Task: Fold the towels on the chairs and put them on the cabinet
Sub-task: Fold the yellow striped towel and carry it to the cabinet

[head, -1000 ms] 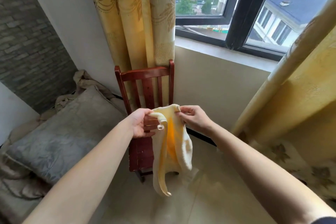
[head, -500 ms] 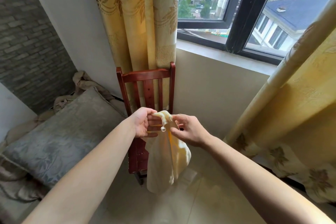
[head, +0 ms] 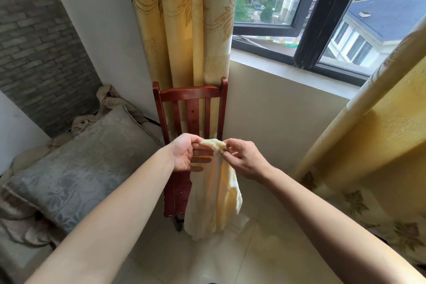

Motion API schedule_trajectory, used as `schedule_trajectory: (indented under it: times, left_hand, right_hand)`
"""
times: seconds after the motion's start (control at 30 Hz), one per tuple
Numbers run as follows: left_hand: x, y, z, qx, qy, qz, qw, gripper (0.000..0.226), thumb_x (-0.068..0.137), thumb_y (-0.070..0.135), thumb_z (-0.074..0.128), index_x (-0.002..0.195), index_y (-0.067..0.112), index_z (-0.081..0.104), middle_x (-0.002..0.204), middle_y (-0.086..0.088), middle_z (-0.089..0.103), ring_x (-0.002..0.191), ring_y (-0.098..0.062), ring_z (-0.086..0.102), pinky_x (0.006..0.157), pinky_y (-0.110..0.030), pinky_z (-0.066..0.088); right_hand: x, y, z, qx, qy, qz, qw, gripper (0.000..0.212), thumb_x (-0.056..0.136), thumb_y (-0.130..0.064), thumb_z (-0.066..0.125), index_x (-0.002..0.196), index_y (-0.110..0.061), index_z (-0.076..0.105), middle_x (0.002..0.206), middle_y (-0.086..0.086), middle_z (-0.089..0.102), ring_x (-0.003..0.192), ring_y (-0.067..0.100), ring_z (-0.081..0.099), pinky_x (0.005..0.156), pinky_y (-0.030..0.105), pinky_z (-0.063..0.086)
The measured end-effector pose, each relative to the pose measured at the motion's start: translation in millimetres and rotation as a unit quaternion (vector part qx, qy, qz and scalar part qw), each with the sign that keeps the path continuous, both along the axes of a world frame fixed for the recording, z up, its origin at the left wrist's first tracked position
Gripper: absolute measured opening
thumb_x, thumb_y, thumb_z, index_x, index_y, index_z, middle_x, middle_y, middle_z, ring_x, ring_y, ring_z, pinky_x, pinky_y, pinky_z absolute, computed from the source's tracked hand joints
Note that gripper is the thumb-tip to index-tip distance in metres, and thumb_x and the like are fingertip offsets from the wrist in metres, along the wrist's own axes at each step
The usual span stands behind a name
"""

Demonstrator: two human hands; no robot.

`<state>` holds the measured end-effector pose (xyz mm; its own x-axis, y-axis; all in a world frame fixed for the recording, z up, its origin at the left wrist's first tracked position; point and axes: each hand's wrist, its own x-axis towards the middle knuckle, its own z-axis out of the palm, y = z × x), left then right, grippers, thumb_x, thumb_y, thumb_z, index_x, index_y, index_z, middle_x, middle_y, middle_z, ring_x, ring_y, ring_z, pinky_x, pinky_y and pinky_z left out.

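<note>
A pale yellow towel hangs in the air in front of a dark red wooden chair. Its top edge is bunched between both hands. My left hand pinches the top corner with thumb and forefinger, the other fingers lying straight against the cloth. My right hand pinches the same bunched top edge from the right. The towel drapes down over the chair seat's front, doubled lengthwise. The chair seat is mostly hidden behind my left hand and the towel. No cabinet is in view.
A grey patterned cushion lies on bedding at the left. Yellow curtains hang behind the chair and at the right. A window sill runs along the wall. Pale floor tiles lie below.
My two hands have come together, bringing the towel's top corners into one bunch. The towel, spread open a second ago, now hangs narrower and doubled.
</note>
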<state>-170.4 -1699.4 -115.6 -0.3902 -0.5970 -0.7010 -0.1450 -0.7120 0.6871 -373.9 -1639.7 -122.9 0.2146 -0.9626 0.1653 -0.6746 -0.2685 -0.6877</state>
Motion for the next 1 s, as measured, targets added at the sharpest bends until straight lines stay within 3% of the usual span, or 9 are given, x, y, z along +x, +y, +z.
schedule_trajectory:
  times: [0.13,0.27,0.37,0.5,0.6,0.7,0.8,0.9,1.0]
  left_hand:
    - [1,-5,-5,0.010,0.014,0.001,1.000,0.040,0.091,0.032,0.044,0.100,0.010,0.077,0.114,-0.011,0.072,0.119,-0.030,0.062,0.105,-0.046,0.040]
    - [-1,-7,-6,0.011,0.026,-0.012,1.000,0.040,0.091,0.032,0.045,0.106,0.010,0.076,0.113,-0.008,0.073,0.117,-0.028,0.063,0.106,-0.046,0.038]
    - [-1,-8,-6,-0.008,0.014,-0.020,1.000,0.044,0.094,0.033,0.041,0.103,0.010,0.077,0.112,-0.006,0.074,0.115,-0.025,0.063,0.106,-0.046,0.039]
    - [5,-10,-14,-0.111,-0.110,0.025,0.987,0.032,0.087,0.027,0.039,0.091,0.010,0.066,0.092,-0.001,0.077,0.097,-0.021,0.065,0.097,-0.042,0.045]
    - [17,-15,-31,-0.224,-0.249,-0.018,0.942,0.015,0.081,0.020,0.058,0.094,0.015,0.065,0.089,-0.001,0.065,0.085,-0.018,0.058,0.082,-0.033,0.047]
    - [26,-14,-53,-0.288,-0.375,-0.213,0.855,0.060,0.075,0.021,0.067,0.132,0.027,0.048,0.122,-0.008,0.050,0.118,-0.027,0.048,0.098,-0.041,0.046]
    - [20,-8,-66,-0.356,-0.405,-0.252,0.804,0.078,0.079,0.018,0.063,0.148,0.034,0.029,0.140,-0.006,0.042,0.130,-0.032,0.038,0.100,-0.048,0.043]
    - [8,-7,-76,-0.400,-0.420,-0.258,0.773,0.070,0.082,0.014,0.059,0.144,0.032,0.032,0.131,-0.006,0.048,0.124,-0.032,0.043,0.098,-0.047,0.044]
    - [3,-13,-84,-0.417,-0.471,-0.293,0.720,0.032,0.080,0.021,0.060,0.111,0.025,0.054,0.120,-0.006,0.042,0.120,-0.032,0.041,0.096,-0.043,0.043]
  right_hand:
    - [0,-2,-1,0.008,0.001,-0.003,1.000,0.029,0.087,-0.040,0.065,0.099,-0.014,0.068,0.079,-0.013,0.061,0.074,0.007,0.060,0.076,0.031,0.056]
    - [0,-10,-8,-0.024,0.051,-0.024,0.998,0.043,0.083,-0.057,0.065,0.090,-0.015,0.066,0.076,-0.007,0.064,0.069,0.014,0.060,0.068,0.032,0.053]
    - [-3,-18,-8,-0.056,0.044,-0.007,0.997,0.020,0.091,-0.032,0.063,0.092,-0.012,0.068,0.075,-0.003,0.066,0.067,0.015,0.057,0.067,0.036,0.051]
    - [-14,-23,3,-0.033,0.040,0.012,0.999,0.009,0.093,-0.016,0.058,0.096,-0.013,0.066,0.076,-0.014,0.058,0.071,0.002,0.051,0.067,0.022,0.038]
    - [-19,-25,8,-0.009,0.000,-0.035,0.999,0.019,0.089,-0.022,0.046,0.091,-0.014,0.063,0.072,-0.015,0.055,0.071,-0.003,0.052,0.066,0.022,0.038]
    - [-21,-26,12,-0.006,-0.068,-0.083,0.994,0.019,0.087,-0.022,0.041,0.080,-0.020,0.059,0.064,-0.014,0.052,0.062,0.002,0.049,0.060,0.019,0.037]
    - [-24,-26,21,-0.027,-0.079,-0.083,0.993,0.023,0.088,-0.020,0.041,0.073,-0.033,0.051,0.062,-0.019,0.055,0.061,0.002,0.049,0.058,0.015,0.035]
    - [-31,-25,27,-0.052,-0.069,-0.081,0.993,0.025,0.088,-0.018,0.041,0.070,-0.034,0.048,0.061,-0.014,0.051,0.061,0.003,0.047,0.058,0.018,0.036]
    - [-40,-23,33,-0.074,-0.084,-0.101,0.989,0.019,0.086,-0.024,0.037,0.071,-0.023,0.049,0.061,-0.009,0.046,0.060,0.005,0.042,0.057,0.022,0.035]
